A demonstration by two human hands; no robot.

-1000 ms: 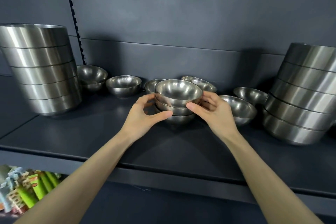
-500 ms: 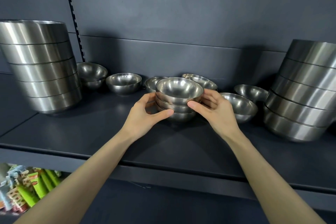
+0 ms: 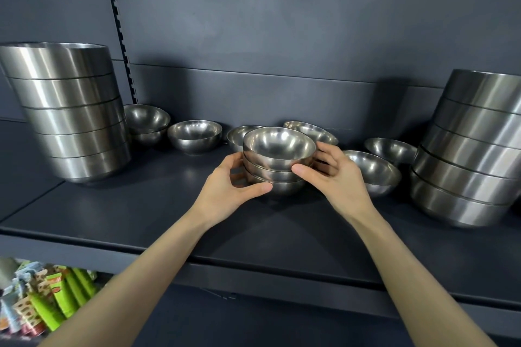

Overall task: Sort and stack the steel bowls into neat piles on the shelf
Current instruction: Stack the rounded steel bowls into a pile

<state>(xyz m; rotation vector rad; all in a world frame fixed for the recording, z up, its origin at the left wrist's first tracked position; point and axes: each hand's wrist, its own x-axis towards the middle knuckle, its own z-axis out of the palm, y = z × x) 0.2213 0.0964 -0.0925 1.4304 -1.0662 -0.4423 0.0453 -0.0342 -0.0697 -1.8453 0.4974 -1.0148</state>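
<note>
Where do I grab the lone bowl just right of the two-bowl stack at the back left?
By the near rim of the bowl, coming from above with the left hand once it leaves the pile, thumb inside, fingers outside. It stands upright, mouth up; its rounded wall curves under, so a side grip would likely slip.

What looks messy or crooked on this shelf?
The tilted bowl behind the small stack sits askew, not flat. A loose bowl to the left stands alone, unpiled. The left hand and right hand grip that stack. Nothing looks dented or spilled.
</note>
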